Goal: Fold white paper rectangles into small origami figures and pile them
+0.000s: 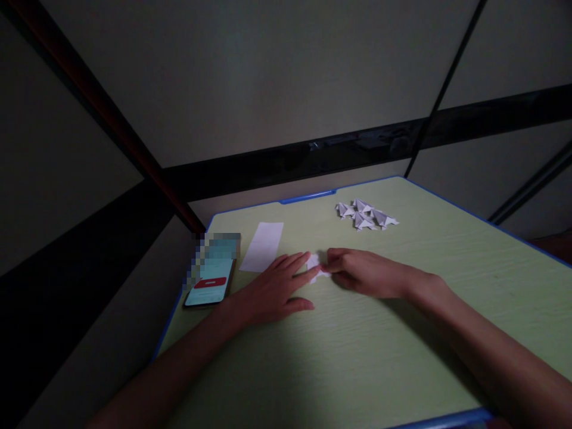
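At frame centre, slightly below the middle, a small white folded paper piece (315, 267) lies on the pale green table top with blue edging (402, 333). Left hand (272, 289): flat, palm down, fingers stretched out and slightly spread, fingertips (308, 262) pressing on the left part of the paper. Right hand (366, 273): fingers curled together, tips pinching the paper's right edge against the table. The two hands almost meet over the paper, most of which is covered.

Left of the left hand, near the table's left edge: a smartphone with a lit pale blue screen and red bar (210, 281), lying flat; its upper part is blurred out. Just right of the phone, upper left of the hands: a flat white rectangular paper strip (263, 246), unfolded. Upper right of the hands, well apart from them, toward the far table edge: a cluster of small white folded paper figures (365, 215), touching one another; exact count cannot be told. Lighting dim.
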Tool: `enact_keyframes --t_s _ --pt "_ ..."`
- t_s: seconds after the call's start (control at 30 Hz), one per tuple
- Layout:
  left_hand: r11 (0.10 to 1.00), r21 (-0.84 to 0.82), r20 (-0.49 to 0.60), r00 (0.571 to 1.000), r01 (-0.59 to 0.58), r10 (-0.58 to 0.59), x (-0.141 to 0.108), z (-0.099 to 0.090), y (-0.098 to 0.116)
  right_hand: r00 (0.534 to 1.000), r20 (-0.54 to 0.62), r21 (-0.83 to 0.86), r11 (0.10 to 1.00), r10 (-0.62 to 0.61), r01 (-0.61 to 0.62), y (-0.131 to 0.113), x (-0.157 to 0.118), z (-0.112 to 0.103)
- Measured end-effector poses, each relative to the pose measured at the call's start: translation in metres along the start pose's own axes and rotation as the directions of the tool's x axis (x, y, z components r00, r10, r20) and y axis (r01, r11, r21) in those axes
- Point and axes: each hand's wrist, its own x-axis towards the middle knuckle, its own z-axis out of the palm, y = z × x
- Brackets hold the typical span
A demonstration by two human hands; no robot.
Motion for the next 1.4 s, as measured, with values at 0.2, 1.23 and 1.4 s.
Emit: enact_keyframes --t_s 0.2,1.23,1.4 --pt "1.000 0.006 0.012 1.000 0.026 -0.026 0.000 0.000 0.001 0.999 -0.004 0.058 0.997 -0.055 0.055 0.003 -0.005 -0.001" --pt "0.999 -0.011 0.000 0.999 0.048 -0.048 0.000 0.004 -0.004 0.999 -0.002 -0.249 0.967 0.051 -0.049 -0.008 -0.002 -0.008" --pt "0.998 0.014 0.016 0.998 0.054 -0.054 0.001 0.003 -0.003 0.998 -0.006 -0.212 0.976 0.055 -0.055 -0.009 -0.002 -0.011"
